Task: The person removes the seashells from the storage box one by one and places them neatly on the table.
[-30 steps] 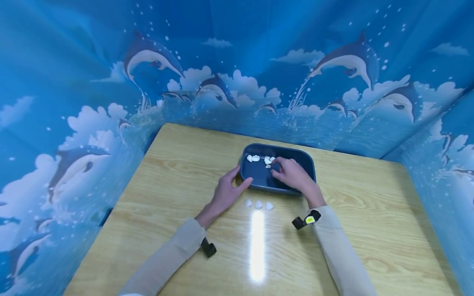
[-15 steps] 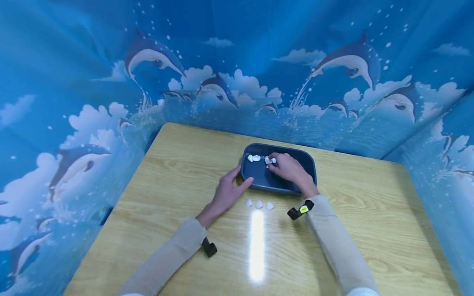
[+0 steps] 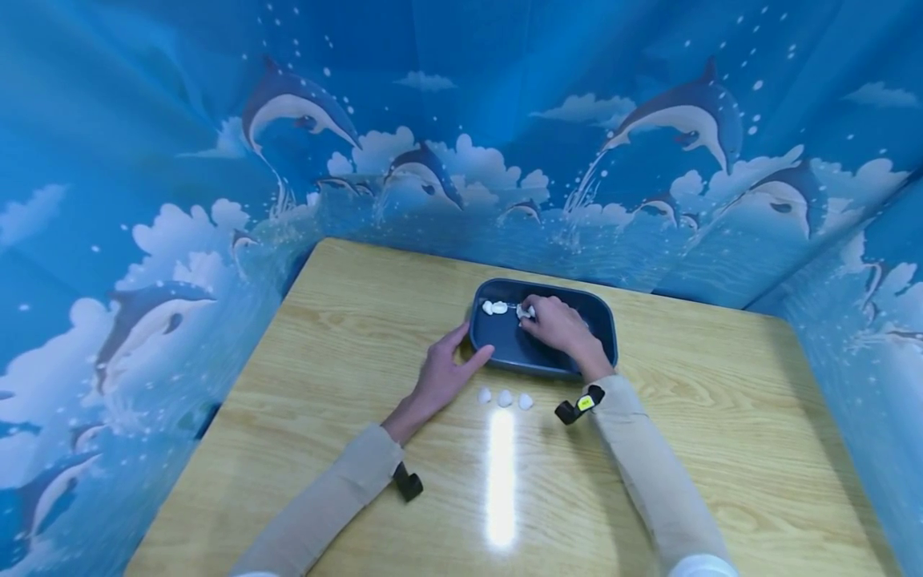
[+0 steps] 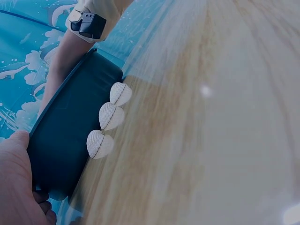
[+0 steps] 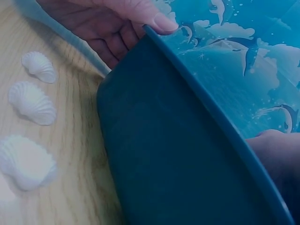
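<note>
Inside the dark blue plastic tub (image 3: 505, 340), my right hand (image 3: 566, 327) has its thumb and fingertips closed together at a white seashell (image 3: 524, 311), partly covered by the fingers. Left of it in the tub lie more white seashells (image 3: 494, 308). My left hand (image 3: 441, 370) grips the tub's near left corner, thumb (image 5: 159, 21) at the rim and fingers against the outer wall. In the right wrist view the tub wall (image 5: 159, 131) hides most of my right hand. In front of the tub, three ribbed white seashells (image 4: 111, 116) stand in a row.
The tub stands near the back of a wood-grain table (image 3: 346, 320). Behind and beside the table hangs a blue dolphin-print curtain (image 3: 461, 144). A bright light reflection (image 3: 501, 481) shows on the tabletop before the row of shells.
My right hand has moved down and slightly left in the tub, its spread thumb and fingers closing at a seashell. My left hand stays at the tub's corner. The three front shells stay put.
</note>
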The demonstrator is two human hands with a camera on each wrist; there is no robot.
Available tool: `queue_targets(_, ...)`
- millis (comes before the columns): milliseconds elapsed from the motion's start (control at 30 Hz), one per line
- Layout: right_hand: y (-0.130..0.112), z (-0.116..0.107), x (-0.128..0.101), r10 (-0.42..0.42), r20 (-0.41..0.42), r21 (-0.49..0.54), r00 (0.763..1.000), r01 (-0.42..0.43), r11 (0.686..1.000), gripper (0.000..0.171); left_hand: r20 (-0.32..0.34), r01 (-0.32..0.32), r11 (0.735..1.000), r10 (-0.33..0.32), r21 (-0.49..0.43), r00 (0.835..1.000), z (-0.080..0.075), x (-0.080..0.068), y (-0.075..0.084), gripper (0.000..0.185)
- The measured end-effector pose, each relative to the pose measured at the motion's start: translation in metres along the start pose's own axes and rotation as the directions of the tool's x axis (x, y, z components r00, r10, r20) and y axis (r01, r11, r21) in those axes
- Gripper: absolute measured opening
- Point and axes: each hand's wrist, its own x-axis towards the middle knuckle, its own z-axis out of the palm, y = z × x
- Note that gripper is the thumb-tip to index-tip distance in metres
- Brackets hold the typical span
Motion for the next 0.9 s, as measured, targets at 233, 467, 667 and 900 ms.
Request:
queue_targets(233, -0.0008, 0.0014, 0.0009, -0.039, -0.014, -0.002, 0.999, 0.039, 0.999, 0.028, -0.005, 0.006, 1.000, -0.006, 0.001, 1.000, 0.0002, -0.0004, 0.0008, 0.069)
queue_targets(467, -0.0027, 0.0011, 0.0009, -0.058, -0.009, 0.017, 0.998, 0.058, 0.998, 0.025, -0.010, 0.016, 1.000, -0.016, 0.004, 1.000, 0.0002, -0.0001, 0.0010, 0.068)
queue_targets(667, -0.0035, 0.0008, 0.0006, -0.089, 0.036, 0.066, 0.995, 0.087, 0.994, 0.027, -0.018, 0.028, 1.000, -0.028, 0.013, 0.999, 0.0007, -0.0003, 0.0008, 0.068)
queue_targets(900, -0.0056, 0.0023, 0.0006, -0.166, 0.064, 0.134, 0.984, 0.157, 0.979, 0.026, -0.019, 0.026, 1.000, -0.026, 0.017, 1.000, 0.0009, -0.0003, 0.0012, 0.069)
